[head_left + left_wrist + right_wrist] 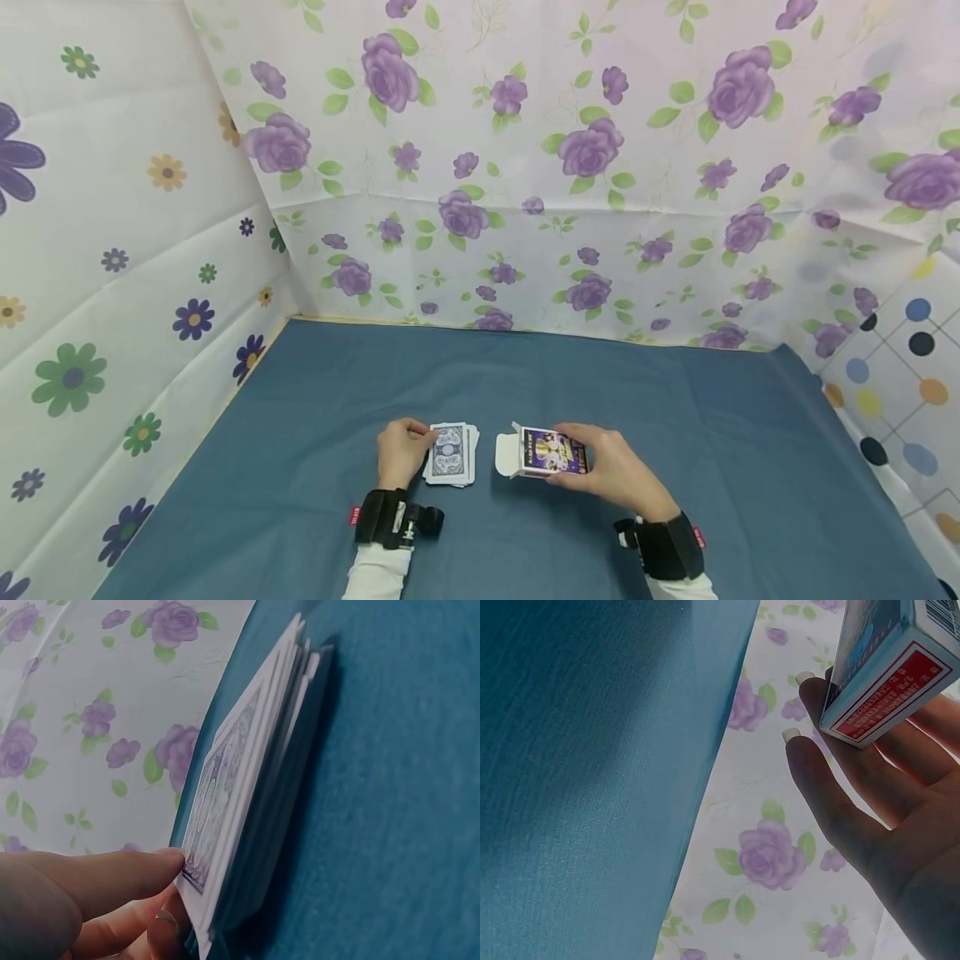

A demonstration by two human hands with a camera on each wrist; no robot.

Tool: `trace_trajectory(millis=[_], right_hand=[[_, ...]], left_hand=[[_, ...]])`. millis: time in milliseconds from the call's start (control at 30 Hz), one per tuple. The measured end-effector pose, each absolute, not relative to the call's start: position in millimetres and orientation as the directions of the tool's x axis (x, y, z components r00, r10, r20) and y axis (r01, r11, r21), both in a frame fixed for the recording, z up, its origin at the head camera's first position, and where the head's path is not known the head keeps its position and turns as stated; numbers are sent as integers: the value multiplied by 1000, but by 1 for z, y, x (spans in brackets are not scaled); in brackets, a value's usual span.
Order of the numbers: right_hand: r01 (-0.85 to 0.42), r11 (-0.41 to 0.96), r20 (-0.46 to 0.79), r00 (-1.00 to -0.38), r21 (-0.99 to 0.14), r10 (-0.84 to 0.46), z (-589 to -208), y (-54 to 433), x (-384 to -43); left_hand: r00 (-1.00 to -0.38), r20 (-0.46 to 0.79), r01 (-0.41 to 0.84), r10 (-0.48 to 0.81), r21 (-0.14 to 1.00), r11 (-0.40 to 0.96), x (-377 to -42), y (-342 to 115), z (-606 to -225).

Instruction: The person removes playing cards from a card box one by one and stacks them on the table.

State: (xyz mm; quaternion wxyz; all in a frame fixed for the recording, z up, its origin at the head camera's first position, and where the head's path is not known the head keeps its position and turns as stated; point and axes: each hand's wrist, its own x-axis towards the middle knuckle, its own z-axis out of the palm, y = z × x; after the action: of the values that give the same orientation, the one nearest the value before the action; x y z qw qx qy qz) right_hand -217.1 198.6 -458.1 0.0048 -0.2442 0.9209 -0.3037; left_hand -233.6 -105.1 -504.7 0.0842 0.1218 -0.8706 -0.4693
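Observation:
A loosely squared stack of playing cards (450, 454) lies on the blue cloth, its patterned grey-blue back facing up. My left hand (402, 454) pinches the left edge of the stack. In the left wrist view, the thumb (142, 879) lies on the top card (225, 787), with other fingers curled at the edge below; how many cards are between them I cannot tell. To the right, my right hand (611, 471) grips a purple-and-gold card box (555, 451) between thumb and fingers. The box's white flap (507, 455) hangs open toward the stack. Its red-labelled end (892, 694) shows in the right wrist view.
A blue cloth (480, 367) covers the table. Behind it hangs a sheet with purple roses (588, 148), and flowered and dotted sheets stand at the left and right sides. Each wrist wears a black strap (382, 518) with a camera.

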Motion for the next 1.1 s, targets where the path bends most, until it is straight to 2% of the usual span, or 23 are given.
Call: trace_trajectory(millis=[233,333,433,533,567,667,767,1100], right_hand=[[-439,694,129,-883,-571,-452,-458,198,-218],[-434,692,120,-883,-577,-454,-458,198,-218],[-433,694,118,-883,-575,-454,-457,199,-219],[-436,697,126,-884,-570,-450,-457,199,-219],[-441,695,133,-882,-568,-452,-457,200,-219],[-459,680,153,-874,-571,-461,-457,199,-219],[-479,665,170,-863,-573,-475,-457,199,-218],[-473,657,160,-863,-587,-479,-455,194,-214]], left_hand=[[-962,53,-105,-267,834,541,-234,-103,-502],[-957,104,-73,-270,817,572,-232,-100,-499],[-945,237,47,-226,780,624,-230,-96,-497],[-951,299,197,-79,783,591,-225,-85,-484],[-957,289,232,-15,798,556,-224,-81,-479],[-971,181,232,157,870,435,-219,-63,-460],[-964,101,194,246,899,392,-216,-47,-456],[-965,10,113,263,919,377,-210,-37,-461]])
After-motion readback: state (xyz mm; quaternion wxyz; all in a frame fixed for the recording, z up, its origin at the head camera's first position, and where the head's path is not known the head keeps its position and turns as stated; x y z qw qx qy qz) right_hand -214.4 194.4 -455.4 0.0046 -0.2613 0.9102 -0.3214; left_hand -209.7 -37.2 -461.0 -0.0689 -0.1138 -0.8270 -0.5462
